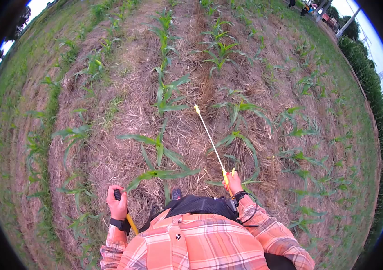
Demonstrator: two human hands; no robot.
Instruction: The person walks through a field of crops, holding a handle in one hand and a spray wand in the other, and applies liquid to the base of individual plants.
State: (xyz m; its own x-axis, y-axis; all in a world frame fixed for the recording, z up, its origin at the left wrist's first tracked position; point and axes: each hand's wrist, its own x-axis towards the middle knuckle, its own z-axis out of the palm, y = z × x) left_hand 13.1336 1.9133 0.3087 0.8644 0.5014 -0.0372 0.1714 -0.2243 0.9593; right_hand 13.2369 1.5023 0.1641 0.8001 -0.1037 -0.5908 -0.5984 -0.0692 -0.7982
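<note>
Spray wand [211,140], thin and white, is grasped at its yellow handle [225,176] by the fingers of the right hand [233,183], which are curled closed around it. From that hand it reaches forward and a little leftward over the ground between two plant rows, ending in a yellow nozzle [197,109]. The left hand [117,204] is well apart from it, its fingers wrapped about a black grip [117,195] at the top of a yellow lever [132,223], which runs back toward the body.

Behind the hands, a black band [120,224] circles the left wrist, and another dark wristband [241,195] sits on the right. A thin black cable [256,211] loops beside the right forearm. The person wears an orange plaid shirt [209,243], with black fabric [198,205] across the waist; one dark shoe [176,193] shows just ahead of it.

Farther out, dry straw [130,119] covers the soil, and young plants [159,145] with long green leaves stand in rows on both sides of the wand. A dense green hedge [358,58] borders the field on the right, near a pale pole [349,22]. Small dark figures [306,9] at the upper right are probably people, though too distant to make out clearly.
</note>
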